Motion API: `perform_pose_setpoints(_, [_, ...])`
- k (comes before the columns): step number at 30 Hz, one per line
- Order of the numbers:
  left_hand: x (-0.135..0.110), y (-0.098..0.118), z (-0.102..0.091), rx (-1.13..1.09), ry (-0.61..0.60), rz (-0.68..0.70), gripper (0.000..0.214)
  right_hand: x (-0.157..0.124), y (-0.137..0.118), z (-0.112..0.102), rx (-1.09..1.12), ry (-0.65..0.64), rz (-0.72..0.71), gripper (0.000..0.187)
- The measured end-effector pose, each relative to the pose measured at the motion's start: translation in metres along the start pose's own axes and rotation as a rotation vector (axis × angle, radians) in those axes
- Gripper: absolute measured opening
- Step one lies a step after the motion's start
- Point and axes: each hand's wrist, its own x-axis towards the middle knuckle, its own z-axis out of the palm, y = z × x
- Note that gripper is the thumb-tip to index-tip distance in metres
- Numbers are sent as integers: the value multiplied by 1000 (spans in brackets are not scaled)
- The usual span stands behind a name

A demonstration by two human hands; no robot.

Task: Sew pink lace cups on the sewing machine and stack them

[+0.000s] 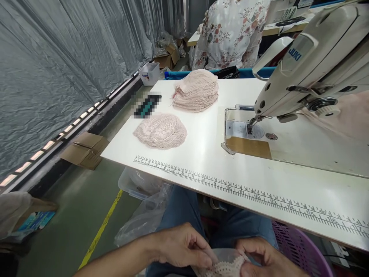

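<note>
Low over my lap, a pale beige lace piece (pixel 227 268) with a scalloped edge and a sheer backing is stretched between both hands. My left hand (pixel 184 248) pinches its left side between thumb and fingers. The right side is gripped by my right hand (pixel 261 257), and the bottom of the frame cuts off part of the lace. On the white table (pixel 198 154) lies a flat, fan-shaped lace piece (pixel 161 131). Behind it rises a stack of similar pale pink fabric pieces (pixel 196 91).
A JUKI sewing machine (pixel 305 65) stands on the right, its presser foot (pixel 251 129) above the needle plate. A ruler scale (pixel 245 188) runs along the table's front edge. A purple basket (pixel 302 250) sits below right, cardboard box (pixel 85 150) at left. A person in a floral top (pixel 230 34) is beyond.
</note>
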Motion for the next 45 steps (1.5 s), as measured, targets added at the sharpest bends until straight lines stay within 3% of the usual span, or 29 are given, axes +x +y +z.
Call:
perform_pose_setpoints(6, [-3,13,2,105,2,7,84,7,-18,4,71,-92,-40,56])
perform_pose_setpoints(11, [-3,20,3,164,43,12,82,14,-37,11,52,-58,-27,51])
perform_pose_setpoints(20, [-1,-4,-3,-40,10,-60,76,12,-14,3,149,-95,-20,59])
perform_pose_setpoints(28, [-4,10,-3,56,1,-22,75,14,-18,7,210,-127,-4,54])
perform_pose_setpoints(36, [-8,13,-3,-19,10,-35,71,12,-11,5,293,-113,-42,49])
perform_pose_setpoints(41, [-9,15,-1,-36,145,10,67,16,7,12,379,-116,-86,74])
perform_pose_setpoints(43, [-8,17,1,-35,240,34,65,18,17,17,385,-94,-91,69])
perform_pose_setpoints(45, [-6,19,3,-11,328,55,63,18,22,21,369,-46,-96,51])
